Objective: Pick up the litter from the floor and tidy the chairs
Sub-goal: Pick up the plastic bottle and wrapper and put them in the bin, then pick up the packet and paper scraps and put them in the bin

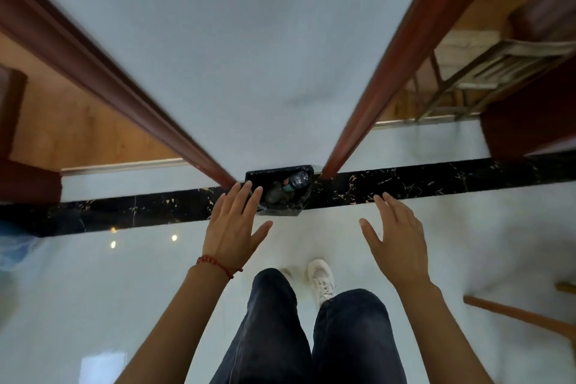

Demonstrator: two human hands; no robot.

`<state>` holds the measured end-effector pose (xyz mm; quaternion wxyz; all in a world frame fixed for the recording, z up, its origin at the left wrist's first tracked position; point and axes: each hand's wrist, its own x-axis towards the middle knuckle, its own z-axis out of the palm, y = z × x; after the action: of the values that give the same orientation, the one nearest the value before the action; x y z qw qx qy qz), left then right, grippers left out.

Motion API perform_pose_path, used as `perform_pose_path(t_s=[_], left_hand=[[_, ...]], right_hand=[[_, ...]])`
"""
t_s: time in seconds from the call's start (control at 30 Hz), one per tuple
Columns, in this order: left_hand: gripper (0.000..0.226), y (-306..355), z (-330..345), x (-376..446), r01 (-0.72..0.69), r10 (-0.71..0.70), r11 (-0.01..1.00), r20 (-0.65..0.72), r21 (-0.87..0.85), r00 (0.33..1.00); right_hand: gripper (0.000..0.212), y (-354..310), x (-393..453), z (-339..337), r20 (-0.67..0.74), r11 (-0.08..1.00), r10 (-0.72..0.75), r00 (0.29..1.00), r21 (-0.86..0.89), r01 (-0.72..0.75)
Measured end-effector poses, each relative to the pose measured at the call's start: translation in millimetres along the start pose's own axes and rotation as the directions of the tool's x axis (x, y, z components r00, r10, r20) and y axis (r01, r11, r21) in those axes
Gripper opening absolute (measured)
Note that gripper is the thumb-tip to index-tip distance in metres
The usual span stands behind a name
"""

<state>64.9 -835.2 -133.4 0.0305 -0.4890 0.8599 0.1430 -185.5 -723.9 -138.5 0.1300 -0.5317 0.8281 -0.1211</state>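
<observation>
Both hands empty, fingers spread: left hand [232, 227], right hand [396, 237]. Plastic bottle [296, 181] lay in black-lined bin [307, 201] against wall, below left fingertips. Judged light, crushable, slick; grip mid-body

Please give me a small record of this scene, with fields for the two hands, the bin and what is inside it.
left hand: open, fingers straight, holds nothing, red bracelet on wrist
right hand: open, holds nothing
bin: black-lined, on the floor by the white wall
bin contents: plastic bottle and other litter, unclear
</observation>
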Motion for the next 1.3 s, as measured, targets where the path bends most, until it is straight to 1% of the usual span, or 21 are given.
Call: perform_pose_path(t_s=[0.17, 0.27, 0.37, 0.47, 0.53, 0.6, 0.67, 0.7, 0.73, 0.83, 0.9, 0.97, 1.07, 1.2, 1.3], left_hand=[[0.062, 7, -26, 7, -0.208, 0.207, 0.977, 0.026, 0.051, 0.978], [0.062, 23, -37, 6, -0.316, 0.311, 0.946, 0.064, 0.078, 0.948], [0.063, 48, -41, 0, -0.411, 0.402, 0.908, 0.109, 0.077, 0.909], [0.072, 83, -42, -12, -0.514, 0.501, 0.855, 0.143, 0.072, 0.853], [0.075, 111, -38, -23, -0.582, 0.565, 0.81, 0.171, 0.073, 0.807], [0.074, 141, -31, -37, -0.648, 0.631, 0.76, 0.18, 0.053, 0.755], [0.073, 179, -21, -58, -0.72, 0.7, 0.692, 0.196, 0.054, 0.687], [0.073, 192, -17, -65, -0.738, 0.718, 0.672, 0.195, 0.058, 0.669], [0.073, 200, -17, -68, -0.743, 0.722, 0.667, 0.191, 0.064, 0.665], [0.074, 260, -5, -115, -0.819, 0.796, 0.571, 0.207, 0.055, 0.569], [0.076, 300, 7, -148, -0.867, 0.842, 0.495, 0.213, 0.061, 0.496], [0.078, 337, 19, -182, -0.901, 0.869, 0.43, 0.245, 0.053, 0.429], [0.078, 389, 40, -228, -0.944, 0.909, 0.328, 0.261, 0.03, 0.324], [0.072, 453, 62, -286, -0.985, 0.946, 0.171, 0.282, -0.018, 0.159], [0.069, 498, 79, -323, -0.998, 0.952, 0.038, 0.304, -0.049, 0.021]], right_hand=[[0.051, -6, -48, -19, -0.107, 0.982, 0.187, 0.977, 0.038, -0.184], [0.051, -5, -85, -31, -0.148, 0.954, 0.298, 0.943, 0.07, -0.291], [0.047, 3, -129, -44, -0.19, 0.915, 0.404, 0.895, 0.091, -0.393], [0.053, 19, -178, -56, -0.215, 0.85, 0.527, 0.822, 0.11, -0.516], [0.053, 32, -215, -61, -0.235, 0.792, 0.61, 0.757, 0.13, -0.597], [0.06, 47, -252, -65, -0.268, 0.745, 0.663, 0.699, 0.136, -0.653], [0.07, 61, -299, -70, -0.292, 0.688, 0.718, 0.632, 0.16, -0.708], [0.071, 66, -317, -71, -0.302, 0.674, 0.73, 0.613, 0.168, -0.72], [0.069, 69, -326, -72, -0.321, 0.67, 0.732, 0.601, 0.175, -0.722], [0.053, 90, -398, -79, -0.347, 0.573, 0.803, 0.485, 0.223, -0.789], [0.048, 103, -445, -82, -0.376, 0.523, 0.827, 0.418, 0.244, -0.816], [0.049, 114, -490, -85, -0.391, 0.468, 0.851, 0.351, 0.263, -0.843], [0.058, 129, -551, -91, -0.401, 0.382, 0.883, 0.246, 0.304, -0.873], [0.059, 143, -621, -91, -0.407, 0.246, 0.909, 0.09, 0.348, -0.905], [0.06, 154, -660, -89, -0.394, 0.139, 0.918, -0.033, 0.4, -0.906]])
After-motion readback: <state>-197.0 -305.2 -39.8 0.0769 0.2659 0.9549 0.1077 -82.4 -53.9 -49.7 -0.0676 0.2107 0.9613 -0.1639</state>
